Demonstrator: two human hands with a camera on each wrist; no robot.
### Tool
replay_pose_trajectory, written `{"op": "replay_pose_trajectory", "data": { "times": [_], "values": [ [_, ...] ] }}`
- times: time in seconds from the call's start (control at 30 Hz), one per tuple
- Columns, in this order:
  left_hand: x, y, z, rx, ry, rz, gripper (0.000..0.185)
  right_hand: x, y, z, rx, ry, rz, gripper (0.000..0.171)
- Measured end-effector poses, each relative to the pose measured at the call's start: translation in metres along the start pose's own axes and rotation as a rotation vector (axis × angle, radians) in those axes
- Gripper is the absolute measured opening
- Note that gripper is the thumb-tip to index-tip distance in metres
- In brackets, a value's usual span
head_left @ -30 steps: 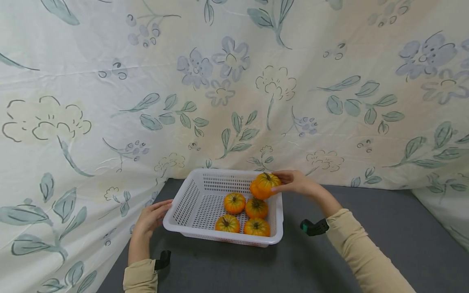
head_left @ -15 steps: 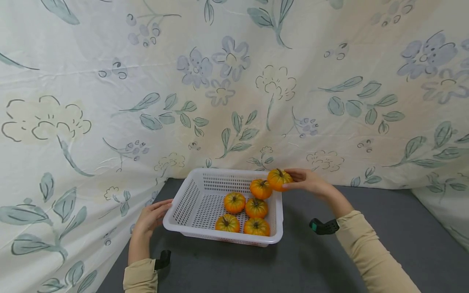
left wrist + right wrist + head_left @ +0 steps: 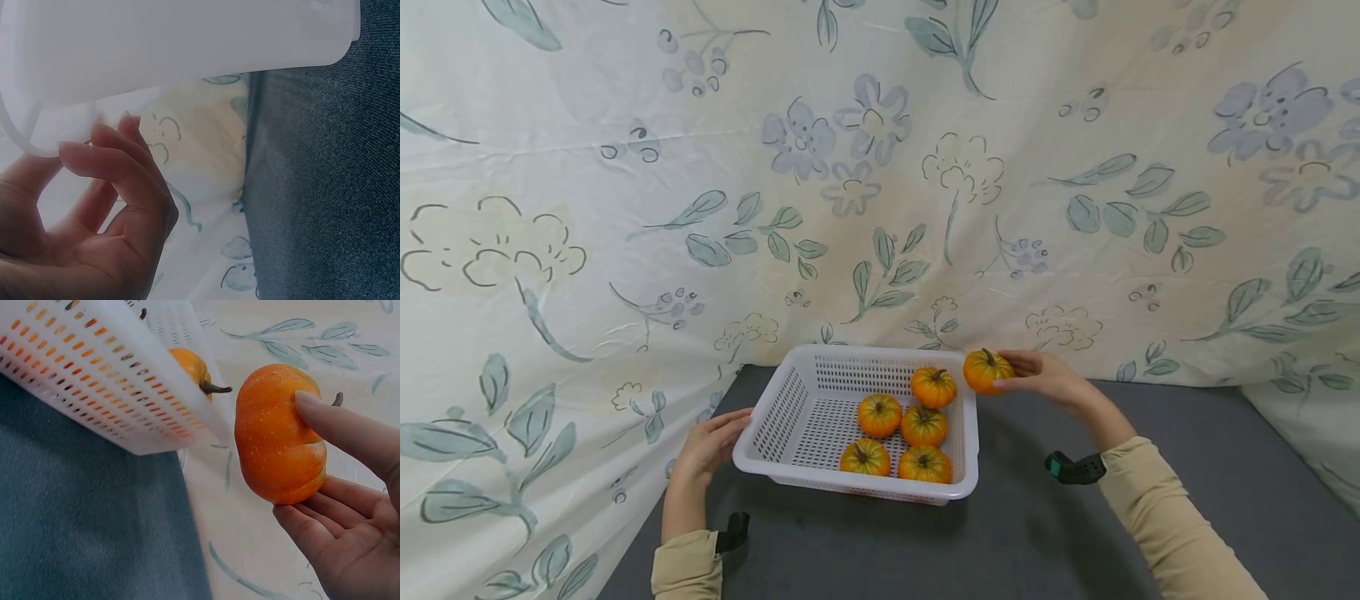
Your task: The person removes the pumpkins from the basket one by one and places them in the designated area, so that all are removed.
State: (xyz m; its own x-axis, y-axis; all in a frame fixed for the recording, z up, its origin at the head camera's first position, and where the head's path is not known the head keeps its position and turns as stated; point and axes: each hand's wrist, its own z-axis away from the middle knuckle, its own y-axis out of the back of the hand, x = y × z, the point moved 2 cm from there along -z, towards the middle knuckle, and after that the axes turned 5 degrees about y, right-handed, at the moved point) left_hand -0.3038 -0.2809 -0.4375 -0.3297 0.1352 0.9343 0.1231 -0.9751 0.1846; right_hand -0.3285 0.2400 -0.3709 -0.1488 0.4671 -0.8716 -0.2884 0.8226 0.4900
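Observation:
A small orange pumpkin [image 3: 988, 372] with a dark stem is in my right hand [image 3: 1047, 382], held just outside the right rim of a white perforated plastic basket [image 3: 797, 477]. In the right wrist view, the thumb presses one side of the held pumpkin [image 3: 278, 437] and the fingers support it from below. Several similar pumpkins [image 3: 925, 427] sit in the basket's right half, one of them [image 3: 934, 387] in the back right corner. My left hand [image 3: 703, 450] holds the basket's left rim; in the left wrist view, thumb and fingertips pinch the rim [image 3: 25, 140].
The basket stands on a dark grey table [image 3: 880, 550]. A pale curtain [image 3: 880, 250] with printed flowers and leaves hangs behind the table and along its left side. Black straps with small devices [image 3: 1075, 468] are on both wrists.
My right hand has moved right with the pumpkin, from above the basket's back right corner to outside its rim. The left hand and the basket have stayed in place.

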Motion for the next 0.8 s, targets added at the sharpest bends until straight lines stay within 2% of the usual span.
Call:
{"op": "replay_pose_trajectory", "data": {
  "times": [0.2, 0.5, 0.8],
  "values": [
    [0.0, 0.0, 0.0, 0.005, 0.007, -0.004, 0.059, 0.01, 0.002, 0.002, 0.013, 0.01, 0.016, 0.081],
    [0.003, 0.0, 0.002, 0.002, 0.017, -0.003, 0.059, 0.027, 0.003, 0.005, 0.018, -0.044, 0.004, 0.08],
    [0.003, 0.0, 0.002, 0.013, 0.02, -0.003, 0.06, 0.051, 0.002, 0.008, 0.027, -0.001, 0.019, 0.075]
  ]
}}
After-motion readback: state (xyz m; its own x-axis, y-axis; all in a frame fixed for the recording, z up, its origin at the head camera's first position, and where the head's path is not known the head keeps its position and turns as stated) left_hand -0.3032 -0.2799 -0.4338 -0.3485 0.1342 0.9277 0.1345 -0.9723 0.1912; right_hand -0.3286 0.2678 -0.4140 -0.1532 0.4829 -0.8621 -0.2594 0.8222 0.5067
